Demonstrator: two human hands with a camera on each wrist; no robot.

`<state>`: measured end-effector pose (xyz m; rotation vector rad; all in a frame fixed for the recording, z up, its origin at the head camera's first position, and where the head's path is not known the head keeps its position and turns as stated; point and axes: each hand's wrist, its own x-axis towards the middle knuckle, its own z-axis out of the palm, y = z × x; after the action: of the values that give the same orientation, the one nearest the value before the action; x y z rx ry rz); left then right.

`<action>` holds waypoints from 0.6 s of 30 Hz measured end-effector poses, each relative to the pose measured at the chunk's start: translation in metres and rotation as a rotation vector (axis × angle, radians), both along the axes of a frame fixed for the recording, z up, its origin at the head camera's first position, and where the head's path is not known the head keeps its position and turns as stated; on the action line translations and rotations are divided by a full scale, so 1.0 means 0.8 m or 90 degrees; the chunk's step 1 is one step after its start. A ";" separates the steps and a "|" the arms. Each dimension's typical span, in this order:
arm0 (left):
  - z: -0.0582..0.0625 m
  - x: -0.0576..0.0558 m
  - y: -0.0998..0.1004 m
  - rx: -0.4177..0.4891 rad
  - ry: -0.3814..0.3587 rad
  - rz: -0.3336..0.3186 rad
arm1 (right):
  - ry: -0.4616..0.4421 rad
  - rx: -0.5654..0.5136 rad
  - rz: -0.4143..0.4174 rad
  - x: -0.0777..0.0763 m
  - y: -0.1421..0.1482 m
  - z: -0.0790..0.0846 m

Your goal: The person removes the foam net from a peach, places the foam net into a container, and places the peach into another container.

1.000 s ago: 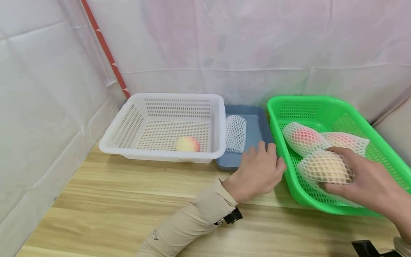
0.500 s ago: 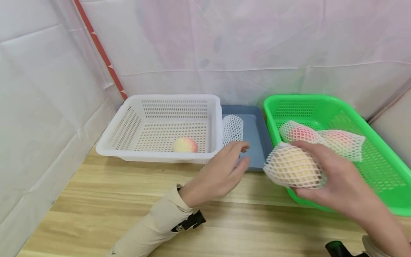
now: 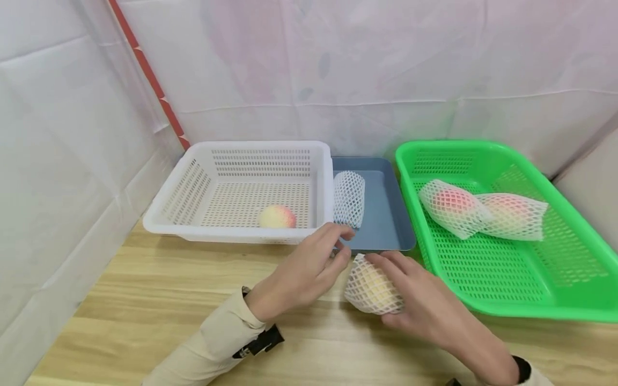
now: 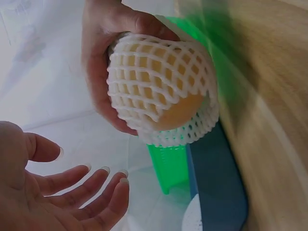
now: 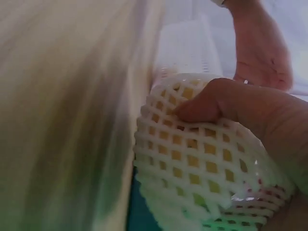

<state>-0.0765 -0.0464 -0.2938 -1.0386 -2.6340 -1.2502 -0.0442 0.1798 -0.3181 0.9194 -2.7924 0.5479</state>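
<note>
Head view is showing a netted peach [image 3: 373,292] over the near middle of the wooden table [image 3: 120,327], just nearer than the blue tray [image 3: 383,209]; whether it is touching the wood I cannot tell. Its foam net [image 4: 139,86] is opening toward the left, facing the left hand, and a patch of bare yellow-orange skin is showing at that mouth in the left wrist view. A corner of the net is pointing to the far left. The right hand is covering the right end, so the full long axis is staying unclear.

That right hand [image 3: 425,300] is clamping the fruit from the right, its thumb [image 5: 211,103] pressing on the net at the near side and its fingers wrapping the far side. To the left, the left hand [image 3: 309,268] is hovering apart from the peach, fingers loosely bent, holding nothing.

Farther off, a loose sleeve [image 3: 349,198] is lying in the tray's left part, its long axis running near to far. Left of it, a white basket [image 3: 227,232] is holding one bare peach [image 3: 277,216] near its right front. At the right, a green basket [image 3: 497,276] is holding two wrapped peaches: one [image 3: 453,202] is slanting from far left to near right, the other [image 3: 512,214] is lying roughly left to right.
</note>
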 end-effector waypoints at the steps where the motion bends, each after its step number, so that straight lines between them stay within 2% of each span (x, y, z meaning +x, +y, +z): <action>1: -0.001 0.000 0.000 -0.005 -0.001 -0.001 | -0.013 0.001 -0.002 0.000 -0.001 -0.003; 5: -0.008 0.001 -0.001 -0.020 -0.003 0.000 | -0.042 -0.005 0.010 0.000 -0.002 -0.013; 8: -0.011 0.000 -0.001 -0.023 -0.004 0.001 | -0.037 -0.001 0.019 0.002 -0.002 -0.015; 14: -0.014 -0.001 -0.003 -0.037 -0.011 -0.007 | -0.051 0.008 0.032 0.005 0.001 -0.002; 18: -0.016 -0.002 -0.003 -0.050 0.000 -0.006 | -0.018 -0.021 0.044 0.007 0.004 0.008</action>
<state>-0.0785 -0.0485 -0.3066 -1.0628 -2.7025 -1.1566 -0.0386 0.1830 -0.3115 1.0128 -2.7768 0.6189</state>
